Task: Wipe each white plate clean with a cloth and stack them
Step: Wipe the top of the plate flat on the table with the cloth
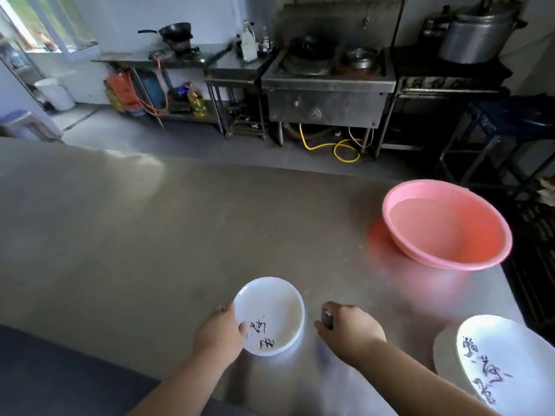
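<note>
Two hands: left hand [220, 333] grips round glossy white plate [270, 313]; right hand [350, 327] curled round small dark object [327, 319].

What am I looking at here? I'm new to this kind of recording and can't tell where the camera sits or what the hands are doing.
There is no machine here, only a person's two bare hands. The single picture comes from a wide-angle camera worn on the person's head, looking forward and down, so the forearms enter from the bottom edge. They work at a steel table in a kitchen. The left hand grips the rim of a small white plate with dark markings. The right hand is curled round a small dark object; what it is cannot be told. A pink basin stands at the far right, and a stack of marked white plates sits at the near right. No wiping has begun.
</note>
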The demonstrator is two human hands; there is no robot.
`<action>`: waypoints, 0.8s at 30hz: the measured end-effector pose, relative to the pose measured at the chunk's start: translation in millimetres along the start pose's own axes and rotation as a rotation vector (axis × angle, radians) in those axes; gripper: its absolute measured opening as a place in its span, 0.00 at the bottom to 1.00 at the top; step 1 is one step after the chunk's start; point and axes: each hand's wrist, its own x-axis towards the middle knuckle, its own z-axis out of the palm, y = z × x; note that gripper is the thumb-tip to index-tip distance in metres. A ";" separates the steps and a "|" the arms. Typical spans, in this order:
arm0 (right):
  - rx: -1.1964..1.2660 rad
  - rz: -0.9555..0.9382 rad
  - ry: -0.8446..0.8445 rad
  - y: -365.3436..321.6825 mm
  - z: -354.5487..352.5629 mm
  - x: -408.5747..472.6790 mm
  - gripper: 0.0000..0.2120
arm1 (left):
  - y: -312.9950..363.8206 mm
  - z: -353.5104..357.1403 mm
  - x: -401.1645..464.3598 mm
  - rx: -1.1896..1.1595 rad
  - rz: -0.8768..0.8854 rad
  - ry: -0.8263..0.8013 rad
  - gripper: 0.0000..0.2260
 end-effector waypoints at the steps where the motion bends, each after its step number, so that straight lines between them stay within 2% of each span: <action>1: 0.000 0.016 -0.022 -8.2 9.6 7.5 0.15 | -6.0 1.1 4.8 -0.002 0.015 -0.008 0.19; 3: 0.010 0.054 -0.063 -21.9 26.3 19.9 0.13 | -14.0 2.7 11.6 -0.015 0.051 -0.019 0.17; 7: 0.066 0.114 -0.095 -37.3 48.9 33.0 0.09 | -19.4 6.3 19.1 -0.105 0.060 -0.024 0.23; 11: 0.120 0.184 -0.085 -41.5 60.9 39.0 0.12 | -24.6 12.4 24.0 -0.240 0.055 -0.038 0.17; 20: 0.679 0.358 -0.045 -29.0 65.1 36.2 0.07 | -31.0 15.1 28.3 -0.394 0.109 -0.051 0.19; 24: 0.765 0.368 0.041 -11.5 51.6 18.9 0.08 | -12.8 12.5 25.1 -0.475 0.144 -0.059 0.18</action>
